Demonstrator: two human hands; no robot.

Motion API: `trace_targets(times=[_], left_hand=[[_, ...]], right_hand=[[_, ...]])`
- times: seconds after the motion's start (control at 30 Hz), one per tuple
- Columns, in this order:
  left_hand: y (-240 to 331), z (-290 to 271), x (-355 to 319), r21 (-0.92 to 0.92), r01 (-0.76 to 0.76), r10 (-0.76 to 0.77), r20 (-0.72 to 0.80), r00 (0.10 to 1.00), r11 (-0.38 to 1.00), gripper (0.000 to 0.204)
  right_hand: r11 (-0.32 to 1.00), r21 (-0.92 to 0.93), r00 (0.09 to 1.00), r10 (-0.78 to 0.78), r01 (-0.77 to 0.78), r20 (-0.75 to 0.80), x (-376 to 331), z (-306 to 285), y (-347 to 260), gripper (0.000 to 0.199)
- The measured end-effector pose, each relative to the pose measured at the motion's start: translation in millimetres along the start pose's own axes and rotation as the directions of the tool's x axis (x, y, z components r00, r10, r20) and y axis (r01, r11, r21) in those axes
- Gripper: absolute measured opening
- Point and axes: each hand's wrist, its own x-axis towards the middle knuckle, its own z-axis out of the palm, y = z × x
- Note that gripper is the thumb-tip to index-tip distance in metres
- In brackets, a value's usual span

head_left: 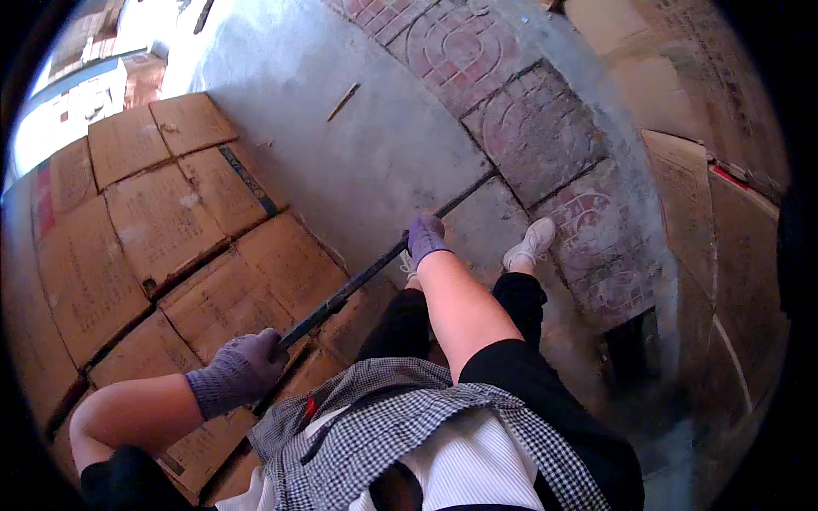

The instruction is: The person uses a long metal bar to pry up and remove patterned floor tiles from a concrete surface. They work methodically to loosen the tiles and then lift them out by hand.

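Both my hands wear greyish-purple knit gloves. My left hand (239, 368) is closed round the near end of a long, straight, dark bar (332, 300), low over the stacked cartons at the left. Farther along the same bar, my right hand (425, 236) grips it, with that arm stretched out ahead of me. Past the right hand the bar slants up and right toward the floor; I cannot tell whether its far end touches the ground. Just under the bar lie the tops of brown cardboard cartons (166, 209), set close together.
At the right more brown cartons (682, 204) are stacked. My white shoe (533, 242) stands on the grey concrete floor (298, 51), near reddish patterned paving slabs (541, 128). A thin yellowish stick (343, 101) lies ahead, and a dark square opening (632, 347) shows at the right.
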Motion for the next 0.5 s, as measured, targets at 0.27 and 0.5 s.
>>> trace_targets(times=[0.27, 0.5], left_hand=[[-132, 158, 89, -0.156, 0.140, -0.138, 0.027, 0.990, 0.978, 0.033], [-204, 308, 209, -0.407, 0.175, -0.154, 0.083, 0.985, 0.896, 0.035]], right_hand=[[0.993, 0.009, 0.968, 0.119, -0.120, -0.220, 49, 94, 132, 0.029], [0.946, -0.318, 0.955, -0.153, 0.067, -0.252, 106, 102, 210, 0.041]])
